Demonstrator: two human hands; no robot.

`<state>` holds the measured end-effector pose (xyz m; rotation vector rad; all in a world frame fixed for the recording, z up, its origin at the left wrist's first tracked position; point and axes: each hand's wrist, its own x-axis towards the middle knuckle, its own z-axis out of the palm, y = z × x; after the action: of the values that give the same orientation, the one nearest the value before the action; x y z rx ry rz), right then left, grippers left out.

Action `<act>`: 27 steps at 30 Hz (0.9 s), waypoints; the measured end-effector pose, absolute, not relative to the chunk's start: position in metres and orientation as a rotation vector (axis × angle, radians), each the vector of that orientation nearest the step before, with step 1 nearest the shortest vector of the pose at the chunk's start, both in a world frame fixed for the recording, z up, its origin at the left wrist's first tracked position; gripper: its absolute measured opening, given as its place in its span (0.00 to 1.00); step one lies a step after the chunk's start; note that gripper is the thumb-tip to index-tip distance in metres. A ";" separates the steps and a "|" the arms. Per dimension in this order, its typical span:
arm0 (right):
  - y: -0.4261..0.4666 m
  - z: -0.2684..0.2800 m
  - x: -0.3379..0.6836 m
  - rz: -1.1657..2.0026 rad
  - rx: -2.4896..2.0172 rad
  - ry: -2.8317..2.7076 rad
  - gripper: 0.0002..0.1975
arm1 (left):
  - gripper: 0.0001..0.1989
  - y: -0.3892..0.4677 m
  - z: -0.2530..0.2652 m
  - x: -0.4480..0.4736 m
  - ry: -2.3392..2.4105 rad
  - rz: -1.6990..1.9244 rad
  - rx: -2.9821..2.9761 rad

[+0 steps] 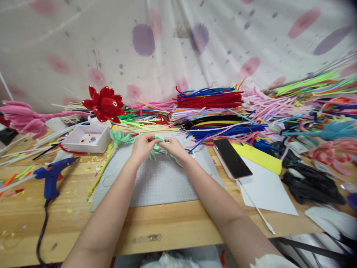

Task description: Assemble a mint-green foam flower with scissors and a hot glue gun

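Observation:
Over the far part of a grey cutting mat (pixel 167 188), my left hand (pixel 143 147) and my right hand (pixel 175 149) meet, fingertips pinched. Between them is a mint-green pipe cleaner (pixel 158 138), bent into a loop. More mint-green fuzzy pieces show just below my fingers, partly hidden by them. Left of my left hand lies a mint-green pipe-cleaner flower (pixel 119 137) with a yellow stem (pixel 102 173) that runs down along the mat's left edge.
A blue glue gun (pixel 52 176) and a white box (pixel 86 139) sit at left, behind them a red flower (pixel 104 104). Pipe-cleaner bundles (pixel 212 100) line the back. At right are a phone (pixel 232 158), white paper (pixel 267 190), a yellow sheet (pixel 258 156) and a black plastic bag (pixel 312 184).

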<state>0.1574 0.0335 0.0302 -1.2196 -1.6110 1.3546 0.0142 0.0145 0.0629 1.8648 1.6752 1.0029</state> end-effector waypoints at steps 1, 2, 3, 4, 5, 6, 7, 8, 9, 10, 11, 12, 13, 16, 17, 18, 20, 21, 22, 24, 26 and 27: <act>0.034 0.030 0.157 1.328 -1.233 -1.615 0.12 | 0.12 0.014 0.065 0.014 1.690 0.969 1.896; 0.034 0.030 0.158 1.301 -1.255 -1.616 0.12 | 0.13 0.014 0.066 0.014 1.703 0.933 1.921; 0.035 0.031 0.158 1.278 -1.276 -1.614 0.12 | 0.13 0.014 0.068 0.014 1.714 0.894 1.946; 0.036 0.031 0.159 1.263 -1.291 -1.613 0.12 | 0.12 0.014 0.069 0.015 1.726 0.857 1.971; 0.036 0.032 0.160 1.252 -1.299 -1.615 0.12 | 0.13 0.014 0.070 0.015 1.742 0.818 1.996; 0.036 0.033 0.161 1.242 -1.308 -1.618 0.12 | 0.13 0.014 0.071 0.016 1.767 0.780 2.024; 0.036 0.034 0.163 1.231 -1.322 -1.622 0.12 | 0.13 0.014 0.073 0.017 1.802 0.741 2.054; 0.036 0.035 0.164 1.220 -1.337 -1.624 0.11 | 0.13 0.014 0.074 0.018 1.841 0.701 2.088; 0.036 0.036 0.165 1.213 -1.348 -1.623 0.11 | 0.13 0.013 0.075 0.019 1.876 0.666 2.123; 0.036 0.037 0.166 1.214 -1.350 -1.625 0.10 | 0.12 0.013 0.077 0.020 1.904 0.641 2.156; 0.036 0.037 0.166 1.223 -1.341 -1.627 0.10 | 0.11 0.012 0.077 0.021 1.925 0.632 2.182; 0.036 0.037 0.167 1.240 -1.322 -1.632 0.11 | 0.10 0.012 0.078 0.022 1.940 0.638 2.197; 0.037 0.037 0.167 1.258 -1.299 -1.639 0.12 | 0.10 0.012 0.078 0.023 1.950 0.655 2.194; 0.037 0.036 0.167 1.280 -1.262 -1.652 0.15 | 0.10 0.013 0.073 0.023 1.880 0.762 2.087; 0.037 0.036 0.168 1.281 -1.258 -1.659 0.15 | 0.10 0.015 0.071 0.022 1.806 0.810 2.034; 0.037 0.036 0.168 1.282 -1.253 -1.669 0.16 | 0.11 0.016 0.068 0.022 1.723 0.854 1.983; 0.036 0.036 0.167 1.289 -1.234 -1.690 0.17 | 0.13 0.018 0.064 0.021 1.613 0.912 1.907; 0.036 0.037 0.167 1.293 -1.223 -1.697 0.17 | 0.14 0.019 0.063 0.022 1.611 0.923 1.883; 0.035 0.037 0.167 1.300 -1.217 -1.698 0.17 | 0.14 0.020 0.063 0.022 1.642 0.926 1.870; 0.034 0.037 0.165 1.303 -1.237 -1.684 0.16 | 0.14 0.020 0.065 0.024 1.753 0.910 1.876; 0.034 0.038 0.164 1.257 -1.277 -1.686 0.16 | 0.15 0.019 0.070 0.026 1.856 0.867 1.918; 0.035 0.037 0.164 1.208 -1.297 -1.687 0.15 | 0.16 0.019 0.073 0.026 1.890 0.834 1.941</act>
<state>0.1640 0.0348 0.0374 -1.2970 -1.6872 1.2079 0.0265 0.0189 0.0726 1.9406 1.8897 0.8335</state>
